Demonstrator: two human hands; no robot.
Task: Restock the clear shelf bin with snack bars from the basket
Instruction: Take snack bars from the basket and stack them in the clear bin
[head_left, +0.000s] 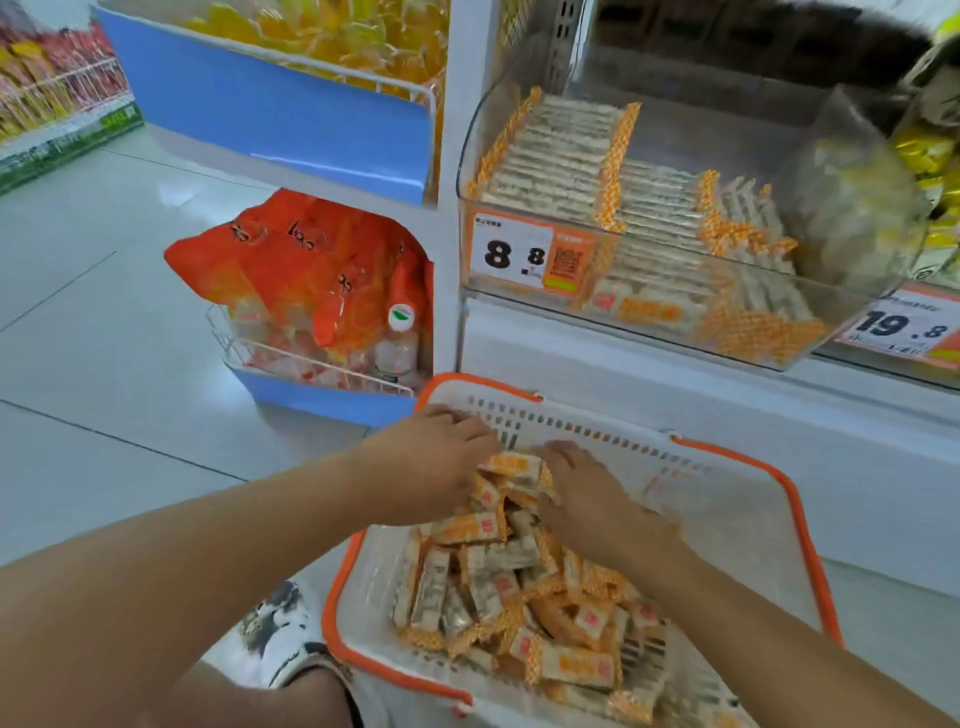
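A white basket with an orange rim (810, 530) sits on the floor below the shelf, holding a loose heap of snack bars (498, 582) in orange-and-white wrappers. My left hand (431, 457) and my right hand (587, 493) both reach into the heap at the basket's far left side, fingers curled around a cluster of bars (511, 467) between them. Above, the clear shelf bin (675, 312) holds neat rows of the same bars, stacked higher on its left than on its right.
A price tag reading 8.8 (511, 254) is stuck on the bin's front. A neighbouring clear bin (930, 156) holds yellow packets. To the left, a blue rack (322, 395) carries orange bags. My shoe (285, 634) rests on grey floor tiles by the basket.
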